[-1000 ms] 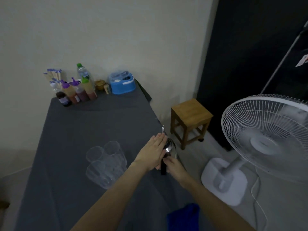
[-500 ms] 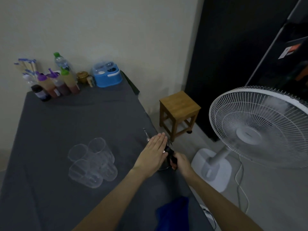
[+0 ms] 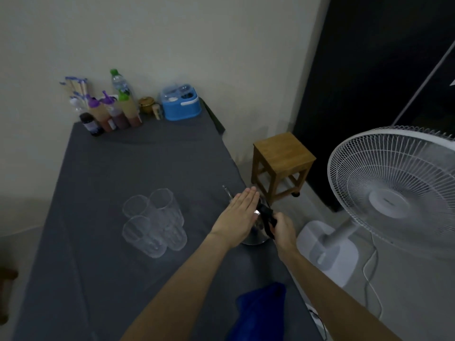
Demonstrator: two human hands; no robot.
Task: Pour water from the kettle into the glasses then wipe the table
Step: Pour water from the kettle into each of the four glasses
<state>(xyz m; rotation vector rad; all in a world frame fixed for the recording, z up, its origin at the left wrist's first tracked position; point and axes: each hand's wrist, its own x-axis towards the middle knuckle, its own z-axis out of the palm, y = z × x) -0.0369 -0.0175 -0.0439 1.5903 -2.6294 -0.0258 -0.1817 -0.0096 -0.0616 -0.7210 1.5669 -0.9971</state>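
Observation:
A steel kettle [image 3: 256,233] with a black handle stands near the right edge of the grey-covered table [image 3: 138,168]. My right hand [image 3: 283,227] is closed around the handle. My left hand [image 3: 237,219] lies flat, fingers straight and together, on top of the kettle's lid, hiding most of it; the thin spout pokes out beyond my fingers. Several clear empty glasses [image 3: 154,221] stand clustered upright to the left of the kettle. A blue cloth [image 3: 259,310] lies crumpled at the table's near edge.
Sauce bottles [image 3: 110,114], a water bottle and a blue container [image 3: 181,104] line the far end by the wall. A wooden stool [image 3: 283,163] and a white standing fan [image 3: 394,193] stand on the floor to the right of the table.
The camera view shifted slightly. Both hands stay on the kettle, which rests in about the same spot on the table.

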